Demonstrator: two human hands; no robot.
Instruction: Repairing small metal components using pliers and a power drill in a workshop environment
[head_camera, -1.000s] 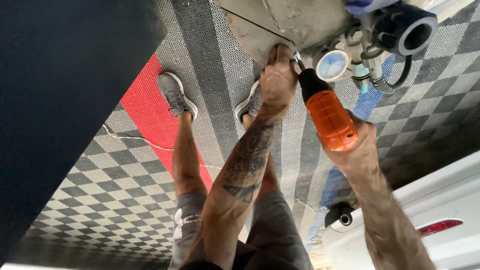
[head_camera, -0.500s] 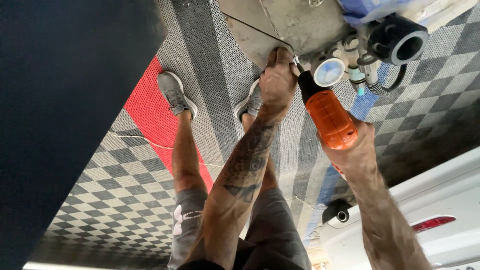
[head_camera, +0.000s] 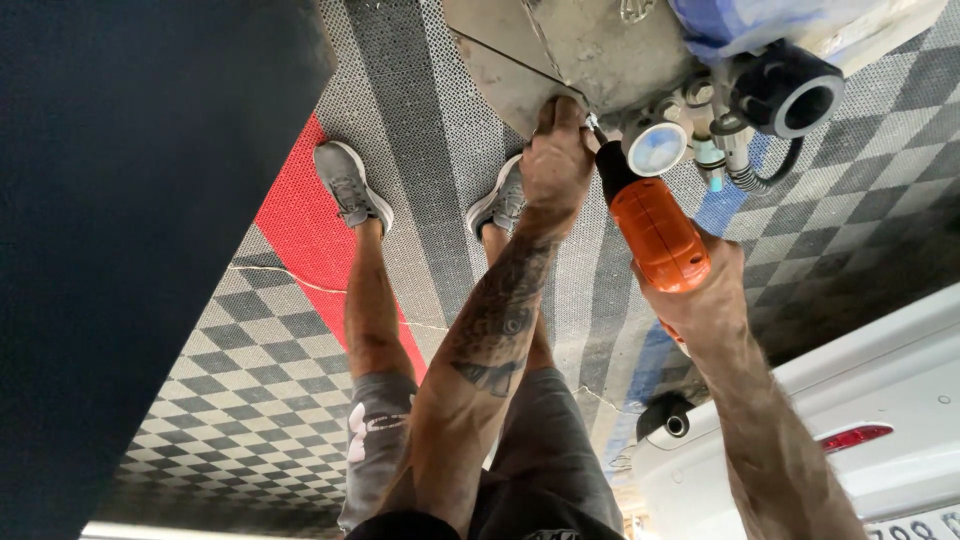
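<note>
My right hand (head_camera: 700, 290) grips an orange power drill (head_camera: 655, 228) whose black nose points up-left at the edge of a grey metal assembly (head_camera: 590, 45) at the top of the head view. My left hand (head_camera: 555, 160) is pressed against that metal edge right beside the drill's tip, fingers curled on the plate. The bit itself is mostly hidden between my left hand and the metal.
A black pipe fitting (head_camera: 790, 95), a round white-rimmed part (head_camera: 655, 148) and a hose hang off the assembly. Below are my legs, grey shoes (head_camera: 345, 185), a checkered tile floor with a red strip (head_camera: 310, 240). A white car body (head_camera: 850, 430) sits bottom right; a dark panel (head_camera: 130, 250) fills the left.
The view has shifted slightly; both hands stay at the metal edge with the drill held against it, showing little movement.
</note>
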